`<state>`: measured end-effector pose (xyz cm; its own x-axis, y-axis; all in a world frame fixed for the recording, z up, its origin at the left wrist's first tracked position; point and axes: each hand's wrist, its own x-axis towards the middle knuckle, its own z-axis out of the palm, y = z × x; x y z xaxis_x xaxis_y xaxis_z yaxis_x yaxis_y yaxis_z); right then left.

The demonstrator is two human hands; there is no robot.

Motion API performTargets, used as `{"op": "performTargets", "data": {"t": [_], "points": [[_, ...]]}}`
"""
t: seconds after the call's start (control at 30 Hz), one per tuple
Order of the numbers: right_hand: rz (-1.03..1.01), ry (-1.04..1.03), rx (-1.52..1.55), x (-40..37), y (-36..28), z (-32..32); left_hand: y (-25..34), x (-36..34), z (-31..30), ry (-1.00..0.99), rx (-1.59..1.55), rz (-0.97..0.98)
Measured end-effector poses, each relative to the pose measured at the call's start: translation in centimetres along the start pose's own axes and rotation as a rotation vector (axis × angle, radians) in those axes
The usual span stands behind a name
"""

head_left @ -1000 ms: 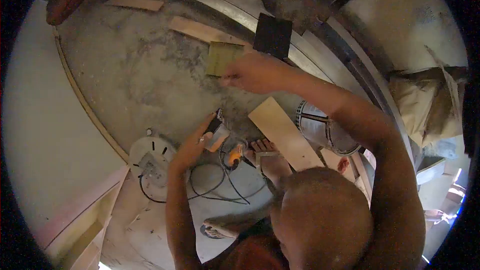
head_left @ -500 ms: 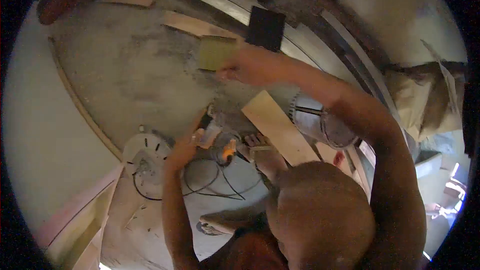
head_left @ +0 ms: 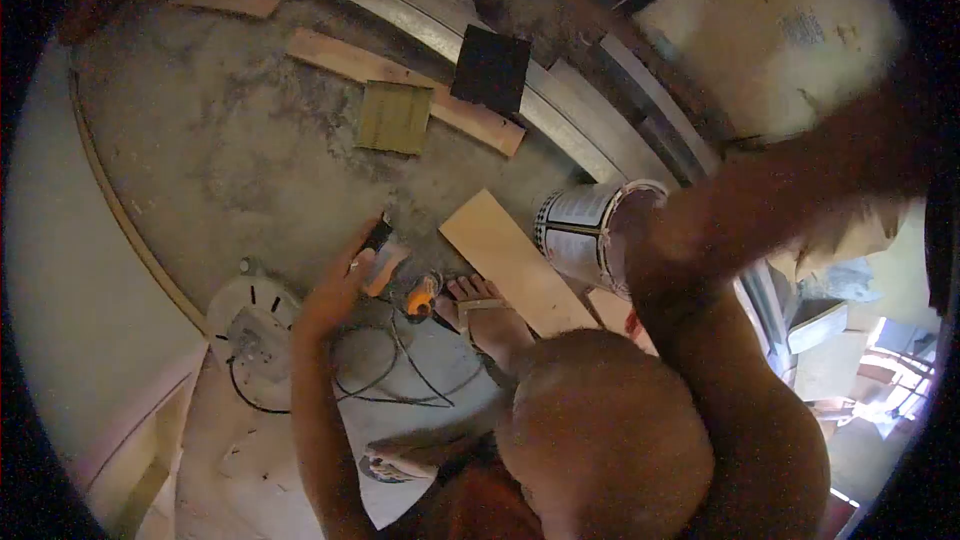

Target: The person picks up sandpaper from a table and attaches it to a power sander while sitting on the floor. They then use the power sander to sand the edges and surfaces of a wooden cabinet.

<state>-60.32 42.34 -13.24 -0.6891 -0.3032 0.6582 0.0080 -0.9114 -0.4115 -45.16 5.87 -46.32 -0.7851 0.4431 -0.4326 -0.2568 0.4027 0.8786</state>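
Tool sits near the board, my left hand's fingers curled around it. My right arm stretches to the dark right edge; I can't tell how its fingers stand.

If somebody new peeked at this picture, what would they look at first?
Probably the big round top of the person's head, low and near the middle. Next might come the bright orange thing beside a foot, close to the left hand gripping a small tool. Higher up, a black square stands out near a greenish one.
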Motion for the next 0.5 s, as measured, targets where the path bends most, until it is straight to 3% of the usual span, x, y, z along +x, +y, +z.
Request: {"op": "performTargets", "data": {"t": [0.13,0.2,0.3,0.43,0.5], "points": [[-0.09,-0.002,0.019,0.2,-4.1,5.0,2.0,-0.8,0.0,0.023,-0.059,0.034],[-0.099,-0.005,0.007,0.1,-5.0,6.9,5.4,-1.8,-0.9,0.011,-0.079,-0.099],[-0.123,-0.01,-0.017,-0.6,-5.8,9.5,-0.5,0.0,-0.3,0.053,0.044,0.066],[-0.148,-0.017,-0.03,-1.8,-5.8,11.8,0.2,-0.3,-0.2,0.063,0.013,0.098],[-0.167,-0.023,-0.019,-1.9,-5.6,12.9,2.1,-1.2,-0.7,0.067,0.084,-0.087]]}}
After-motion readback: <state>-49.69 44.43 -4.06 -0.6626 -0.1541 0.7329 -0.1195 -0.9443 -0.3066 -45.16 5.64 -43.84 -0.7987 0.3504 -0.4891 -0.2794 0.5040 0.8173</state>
